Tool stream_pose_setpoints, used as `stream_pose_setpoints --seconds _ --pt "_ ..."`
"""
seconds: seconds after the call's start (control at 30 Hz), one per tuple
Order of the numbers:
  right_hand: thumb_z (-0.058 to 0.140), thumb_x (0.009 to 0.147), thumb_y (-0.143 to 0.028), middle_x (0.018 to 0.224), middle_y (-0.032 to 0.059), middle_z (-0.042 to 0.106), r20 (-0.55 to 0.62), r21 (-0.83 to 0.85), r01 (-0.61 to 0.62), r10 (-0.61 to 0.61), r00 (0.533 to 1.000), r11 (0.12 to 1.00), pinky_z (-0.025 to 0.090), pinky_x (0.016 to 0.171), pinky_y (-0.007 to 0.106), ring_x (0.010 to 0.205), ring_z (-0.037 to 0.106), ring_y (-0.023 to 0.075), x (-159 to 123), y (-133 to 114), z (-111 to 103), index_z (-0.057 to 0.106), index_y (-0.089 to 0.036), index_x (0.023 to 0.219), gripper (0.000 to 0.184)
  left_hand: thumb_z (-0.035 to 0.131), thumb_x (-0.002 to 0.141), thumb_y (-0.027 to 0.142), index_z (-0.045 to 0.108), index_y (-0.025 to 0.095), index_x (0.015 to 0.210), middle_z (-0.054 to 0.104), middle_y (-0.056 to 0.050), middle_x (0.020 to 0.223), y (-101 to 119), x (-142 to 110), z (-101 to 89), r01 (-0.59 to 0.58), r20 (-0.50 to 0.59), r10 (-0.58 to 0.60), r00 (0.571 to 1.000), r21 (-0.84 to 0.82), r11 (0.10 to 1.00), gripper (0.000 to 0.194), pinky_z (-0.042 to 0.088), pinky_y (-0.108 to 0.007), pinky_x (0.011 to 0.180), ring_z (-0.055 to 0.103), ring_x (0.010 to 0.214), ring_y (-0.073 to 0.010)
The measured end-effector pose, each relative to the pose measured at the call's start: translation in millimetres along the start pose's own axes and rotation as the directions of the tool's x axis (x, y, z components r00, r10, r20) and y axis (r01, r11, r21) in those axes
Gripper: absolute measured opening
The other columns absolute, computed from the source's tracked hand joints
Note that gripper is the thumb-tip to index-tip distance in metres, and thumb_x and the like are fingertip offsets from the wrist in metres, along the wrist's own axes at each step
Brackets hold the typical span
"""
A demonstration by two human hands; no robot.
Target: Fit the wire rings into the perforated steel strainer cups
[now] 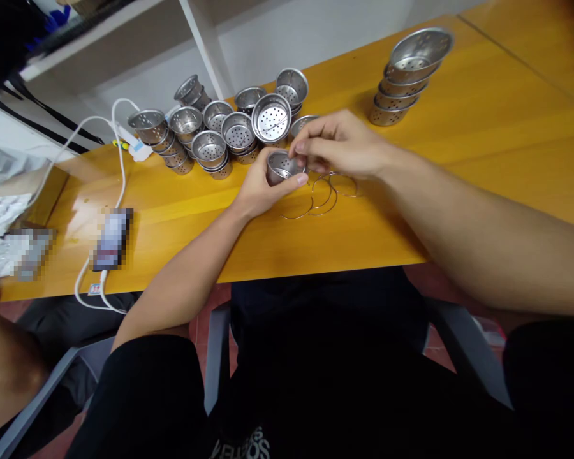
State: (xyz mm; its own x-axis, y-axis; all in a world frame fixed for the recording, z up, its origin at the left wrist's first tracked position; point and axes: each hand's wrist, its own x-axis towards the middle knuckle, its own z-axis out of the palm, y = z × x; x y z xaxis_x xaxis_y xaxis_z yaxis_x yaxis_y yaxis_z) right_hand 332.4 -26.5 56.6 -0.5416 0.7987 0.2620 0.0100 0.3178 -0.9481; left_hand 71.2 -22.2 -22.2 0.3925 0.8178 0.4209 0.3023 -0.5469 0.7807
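My left hand (261, 188) grips a small perforated metal cup (281, 167) just above the yellow table (459, 146). My right hand (337, 143) pinches at the cup's rim from the right, its fingertips closed on a thin wire handle that is too fine to make out clearly. Several loose wire rings (321, 199) lie on the table just below and to the right of the cup.
A cluster of perforated metal cups (224, 124) stands behind my hands. A stack of metal cups (406, 76) sits at the back right. A phone (112, 239) and white cable (119, 146) lie at the left. Another person's arm (0, 363) shows at the lower left.
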Motion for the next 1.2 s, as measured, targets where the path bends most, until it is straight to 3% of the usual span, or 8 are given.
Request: stream_pose_setpoints --seconds 0.1,0.2,0.3,0.57,0.73,0.87,1.2 --pt "0.119 0.087 -0.08 0.085 0.002 0.078 0.108 0.044 0.022 -0.027 0.994 0.999 0.047 0.054 0.035 0.066 0.059 0.0209 -4 -5 -10 0.086 -0.033 0.098 0.059 0.089 0.097 0.108 0.073 0.027 0.149 0.086 -0.01 0.137 -2 2 -6.0 0.007 0.022 -0.006 1.0 -0.052 0.999 0.098 0.072 -0.053 0.122 0.085 0.123 -0.029" --pt "0.127 0.08 -0.08 0.082 0.0003 0.076 0.116 0.061 0.022 -0.029 0.993 0.998 0.048 0.052 0.034 0.064 0.06 0.0202 -5 -6 -12 0.082 -0.033 0.095 0.066 0.093 0.092 0.109 0.07 0.028 0.152 0.085 -0.01 0.142 -7 3 -6.9 -0.008 0.057 0.011 0.998 -0.061 0.998 0.103 0.07 -0.054 0.126 0.085 0.129 -0.0304" --pt "0.128 0.081 -0.078 0.08 -0.0002 0.075 0.087 0.075 0.017 -0.024 0.996 0.997 0.046 0.05 0.034 0.062 0.059 0.0195 -3 -3 -10 0.081 -0.033 0.093 0.066 0.101 0.086 0.105 0.066 0.031 0.157 0.081 -0.011 0.149 -16 5 -3.4 -0.047 0.064 0.049 0.997 -0.034 0.998 0.109 0.067 -0.057 0.132 0.083 0.14 -0.0339" --pt "0.126 0.083 -0.081 0.081 -0.0006 0.075 0.066 0.051 0.043 -0.046 0.997 0.998 0.048 0.057 0.037 0.067 0.057 0.0209 -1 6 -6 0.079 -0.033 0.095 0.068 0.1 0.1 0.09 0.062 0.029 0.166 0.076 -0.015 0.155 -33 3 -0.9 -0.117 0.03 0.115 0.993 0.085 0.989 0.098 0.062 -0.062 0.142 0.078 0.153 -0.0388" --pt "0.123 0.083 -0.086 0.081 0.0004 0.073 0.076 0.04 0.081 -0.084 0.994 0.996 0.053 0.064 0.041 0.078 0.062 0.0257 -1 3 -2 0.078 -0.035 0.095 0.068 0.102 0.097 0.093 0.062 0.03 0.163 0.079 -0.014 0.156 -30 4 -1.5 -0.087 0.033 0.085 0.996 0.056 0.995 0.099 0.065 -0.06 0.139 0.081 0.148 -0.037" --pt "0.122 0.083 -0.088 0.084 -0.0004 0.075 0.072 0.049 0.09 -0.093 0.993 0.995 0.052 0.066 0.039 0.078 0.057 0.0232 0 6 -1 0.079 -0.034 0.097 0.071 0.102 0.096 0.095 0.062 0.029 0.163 0.078 -0.014 0.156 -30 4 -0.8 -0.08 0.028 0.079 0.996 0.043 0.996 0.102 0.065 -0.059 0.14 0.081 0.149 -0.0363" --pt "0.126 0.089 -0.074 0.086 -0.0003 0.078 0.111 0.155 0.201 -0.22 0.969 0.967 0.052 0.063 0.038 0.074 0.058 0.0213 9 28 -4 0.084 -0.032 0.097 0.06 0.095 0.106 0.091 0.059 0.026 0.166 0.077 -0.013 0.157 -32 4 -5.6 -0.127 0.048 0.122 0.991 0.123 0.984 0.096 0.063 -0.057 0.142 0.081 0.149 -0.0329"
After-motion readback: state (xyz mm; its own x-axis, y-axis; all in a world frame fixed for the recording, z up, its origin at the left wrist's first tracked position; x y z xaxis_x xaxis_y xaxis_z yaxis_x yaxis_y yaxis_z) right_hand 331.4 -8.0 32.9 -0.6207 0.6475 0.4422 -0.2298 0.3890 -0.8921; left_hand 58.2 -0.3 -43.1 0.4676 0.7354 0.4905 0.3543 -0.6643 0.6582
